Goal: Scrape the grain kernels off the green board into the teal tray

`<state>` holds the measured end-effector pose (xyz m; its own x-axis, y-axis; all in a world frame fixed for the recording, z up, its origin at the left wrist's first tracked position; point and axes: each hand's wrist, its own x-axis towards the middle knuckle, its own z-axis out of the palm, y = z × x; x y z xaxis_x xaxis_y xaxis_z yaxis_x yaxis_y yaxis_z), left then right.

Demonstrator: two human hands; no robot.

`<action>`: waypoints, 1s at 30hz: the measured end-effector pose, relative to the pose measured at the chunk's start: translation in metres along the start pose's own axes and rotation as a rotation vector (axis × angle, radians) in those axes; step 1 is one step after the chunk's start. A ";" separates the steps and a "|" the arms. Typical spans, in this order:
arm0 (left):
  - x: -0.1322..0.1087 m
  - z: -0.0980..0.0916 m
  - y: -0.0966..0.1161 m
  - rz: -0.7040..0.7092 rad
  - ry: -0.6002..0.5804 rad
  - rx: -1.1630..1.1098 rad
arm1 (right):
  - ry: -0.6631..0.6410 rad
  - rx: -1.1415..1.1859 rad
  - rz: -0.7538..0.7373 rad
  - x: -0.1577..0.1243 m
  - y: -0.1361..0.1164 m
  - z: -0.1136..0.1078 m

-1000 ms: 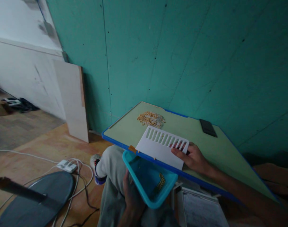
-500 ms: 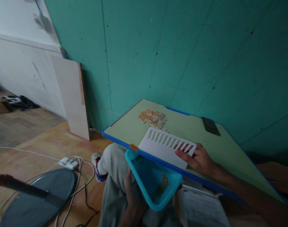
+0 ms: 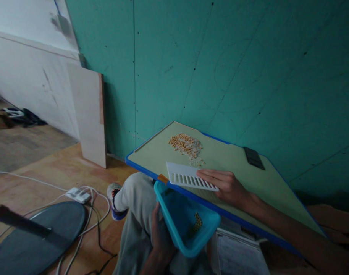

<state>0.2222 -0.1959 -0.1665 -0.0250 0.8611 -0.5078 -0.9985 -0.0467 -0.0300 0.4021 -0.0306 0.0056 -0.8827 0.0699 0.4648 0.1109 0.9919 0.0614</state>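
Note:
My right hand (image 3: pixel 227 185) grips a white slotted plastic plate (image 3: pixel 180 169) by its right end, fingers on top, slots toward me. The plate hovers over or rests on the near part of the table; which one I cannot tell. Beyond it lies a spread of yellow beans (image 3: pixel 181 143) mixed with pale, whitish grains (image 3: pixel 195 151). Below the table edge, my left hand (image 3: pixel 162 233) holds a turquoise plastic tub (image 3: pixel 178 238) by its left side, tilted. Inside the tub sits a small heap of beans (image 3: pixel 197 221).
The pale green table (image 3: pixel 220 152) has a blue rim and stands against a green wall (image 3: pixel 168 68). A dark phone-like slab (image 3: pixel 254 157) lies at its right. On the floor are a power strip (image 3: pixel 78 194), cables and a round stand base (image 3: pixel 39 236). A board (image 3: pixel 90 118) leans on the wall.
My right hand has turned the white plate over, so its slotted edge now faces me instead of the wall. The tub stays under the table edge in my left hand.

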 end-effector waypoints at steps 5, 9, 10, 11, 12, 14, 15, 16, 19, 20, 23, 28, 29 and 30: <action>-0.020 0.028 0.000 -0.004 0.033 0.034 | 0.027 0.020 0.062 0.010 0.029 0.012; -0.029 0.038 -0.001 0.057 0.101 0.029 | 0.019 0.036 0.157 0.022 0.051 0.022; -0.030 0.038 -0.001 0.084 0.090 0.027 | 0.019 0.039 0.172 0.025 0.055 0.024; -0.030 0.037 -0.001 0.102 0.079 0.030 | 0.021 0.039 0.184 0.028 0.058 0.026; -0.030 0.037 -0.002 0.102 0.082 0.040 | 0.025 0.038 0.191 0.030 0.061 0.027; -0.030 0.036 -0.002 0.080 0.091 0.060 | 0.035 0.036 0.193 0.034 0.064 0.029; -0.030 0.036 -0.002 0.077 0.092 0.064 | 0.039 0.036 0.194 0.035 0.064 0.029; -0.030 0.036 -0.002 0.088 0.090 0.065 | 0.039 0.038 0.199 0.036 0.064 0.029; -0.029 0.036 -0.003 0.160 0.110 0.076 | 0.032 0.054 0.237 0.040 0.061 0.029; -0.028 0.035 -0.004 0.168 0.128 0.082 | 0.037 0.063 0.256 0.041 0.060 0.028; -0.026 0.034 -0.004 0.174 0.187 0.092 | 0.065 0.109 0.320 0.045 0.060 0.024; -0.023 0.035 -0.002 0.118 0.131 0.101 | 0.040 0.078 0.296 0.043 0.056 0.018; -0.023 0.035 -0.002 0.097 0.109 0.097 | 0.015 0.040 0.256 0.041 0.052 0.018; -0.023 0.035 -0.002 0.081 0.098 0.087 | -0.012 -0.002 0.210 0.039 0.048 0.018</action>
<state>0.2230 -0.1976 -0.1250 -0.1047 0.8023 -0.5877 -0.9940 -0.0660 0.0870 0.3645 0.0217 0.0111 -0.8457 0.2760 0.4567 0.2937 0.9553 -0.0335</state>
